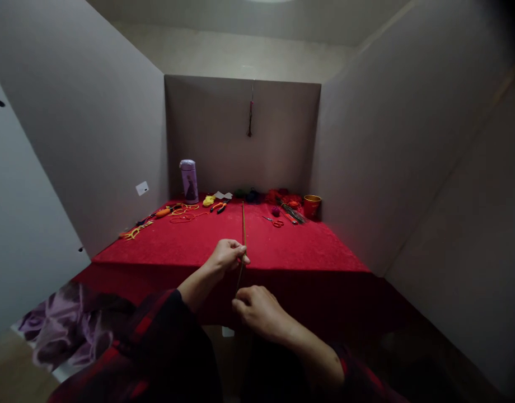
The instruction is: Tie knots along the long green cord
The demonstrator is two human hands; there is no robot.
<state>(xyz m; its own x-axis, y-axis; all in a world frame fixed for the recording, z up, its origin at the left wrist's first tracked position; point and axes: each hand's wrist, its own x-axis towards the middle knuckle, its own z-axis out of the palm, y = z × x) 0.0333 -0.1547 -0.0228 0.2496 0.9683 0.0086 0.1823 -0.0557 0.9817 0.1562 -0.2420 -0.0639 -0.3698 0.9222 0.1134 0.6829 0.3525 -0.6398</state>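
A thin olive-yellow cord (244, 226) runs straight over the red-covered table (190, 243) from a spot near its back toward me. At the table's front edge, my left hand (227, 255) pinches this cord between thumb and fingers. Below the edge and closer to my body, my right hand (261, 312) is closed with curled fingers around the cord's near, darker stretch; its fingertips are partly hidden. Scissors with red handles (277, 223) lie to the right of the cord. Orange-and-black pliers (219, 207) rest to its left.
Grey panels enclose the table at the back and sides. A purple bottle (189, 182) stands back left, near yellow yarn (208, 201) and an orange-handled tool (162, 213). At right are a red cup (312, 207), a purple ball (275, 211) and red threads (289, 198). A tassel (249, 126) hangs behind.
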